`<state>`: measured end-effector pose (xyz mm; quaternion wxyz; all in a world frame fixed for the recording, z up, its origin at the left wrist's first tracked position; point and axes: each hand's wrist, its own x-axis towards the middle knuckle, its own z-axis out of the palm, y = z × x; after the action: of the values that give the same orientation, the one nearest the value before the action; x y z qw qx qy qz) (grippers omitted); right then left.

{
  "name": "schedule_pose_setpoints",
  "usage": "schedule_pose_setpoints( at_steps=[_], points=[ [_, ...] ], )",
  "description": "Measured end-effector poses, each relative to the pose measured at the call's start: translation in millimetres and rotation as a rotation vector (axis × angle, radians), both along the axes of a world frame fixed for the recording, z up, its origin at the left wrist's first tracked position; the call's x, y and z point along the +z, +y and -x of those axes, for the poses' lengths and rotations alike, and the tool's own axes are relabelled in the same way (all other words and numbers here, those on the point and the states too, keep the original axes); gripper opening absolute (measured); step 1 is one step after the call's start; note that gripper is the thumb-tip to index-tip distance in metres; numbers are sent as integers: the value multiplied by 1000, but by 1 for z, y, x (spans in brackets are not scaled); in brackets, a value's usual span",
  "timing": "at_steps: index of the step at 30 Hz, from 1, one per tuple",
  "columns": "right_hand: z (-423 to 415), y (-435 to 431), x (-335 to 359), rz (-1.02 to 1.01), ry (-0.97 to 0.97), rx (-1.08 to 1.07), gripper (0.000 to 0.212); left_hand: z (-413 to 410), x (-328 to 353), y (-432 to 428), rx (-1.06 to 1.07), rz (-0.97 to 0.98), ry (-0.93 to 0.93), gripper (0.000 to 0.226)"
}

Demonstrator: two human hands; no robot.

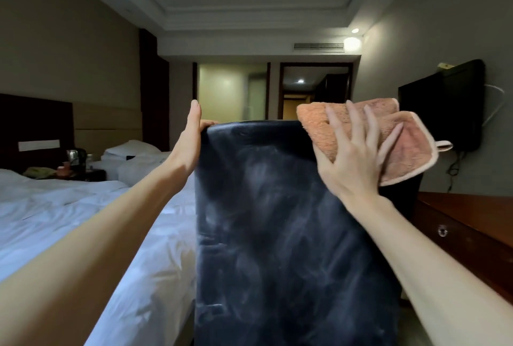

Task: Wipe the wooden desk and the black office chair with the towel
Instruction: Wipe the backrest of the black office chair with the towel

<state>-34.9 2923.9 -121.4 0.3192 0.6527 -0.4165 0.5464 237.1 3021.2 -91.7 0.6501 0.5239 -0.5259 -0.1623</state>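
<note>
Hotel room, dim. White bed [69, 220] sits left of the left hand, with a second bed [133, 157] further back and a nightstand [83, 173] with a kettle [73, 154] between them. Wall TV [449, 107] is beyond the right hand, cable hanging below it.

Black office chair [291, 234] has its backrest facing the camera, filling the space between the two forearms. The surface shows dull smears.

Left hand [191, 137] is at the backrest's top left corner. Its fingers are straight and pointing up, palm against the side edge, thumb lying over the top edge.

Right hand [352, 157] is at the top right corner. Its fingers are spread flat, pressing the towel [402, 145] onto the backrest. The towel is orange-pink and folded, sits under and beyond the right-hand fingers, overhangs the corner to the right, and has a small hanging loop [444, 146] at its far edge.

Hands are well apart, one per top corner, both in contact with the chair.

Wooden desk [466, 212] is right of the right forearm, just beside the chair, with a drawer knob [442, 231] visible on its front.
</note>
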Motion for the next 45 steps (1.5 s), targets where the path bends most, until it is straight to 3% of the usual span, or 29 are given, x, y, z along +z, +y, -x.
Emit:
schedule_pose_setpoints(
  at_steps=[4,10,13,15,17,19,21,23,27,33,39,45],
  points=[
    [-76,24,-8,46,-34,37,67,-2,-3,6,-72,15,114,88],
    [-167,43,-32,154,194,130,69,-16,-9,7,-191,37,278,102],
    [-187,31,-45,243,375,167,68,-36,-17,12,-292,47,413,112],
    [-183,14,-56,263,600,244,60,-54,-22,16,-286,46,477,111],
    [-169,-2,-62,163,764,263,58,-67,-24,19,-223,30,431,104],
    [-154,-2,-59,115,737,325,61,-70,-18,20,-163,9,341,96],
    [-140,7,-50,252,683,342,56,-64,-7,20,-140,-10,268,91],
    [-121,16,-24,405,550,279,63,-54,5,19,-161,-16,213,89],
    [-90,24,20,393,266,130,62,-28,14,14,-146,-45,96,87],
    [-98,11,11,342,345,137,63,-20,4,5,-116,10,123,89],
    [-118,-22,-6,425,314,391,70,-20,6,-1,-50,52,121,89],
    [-117,-29,-11,426,326,485,63,-18,-3,-10,86,109,17,66]
  ],
)
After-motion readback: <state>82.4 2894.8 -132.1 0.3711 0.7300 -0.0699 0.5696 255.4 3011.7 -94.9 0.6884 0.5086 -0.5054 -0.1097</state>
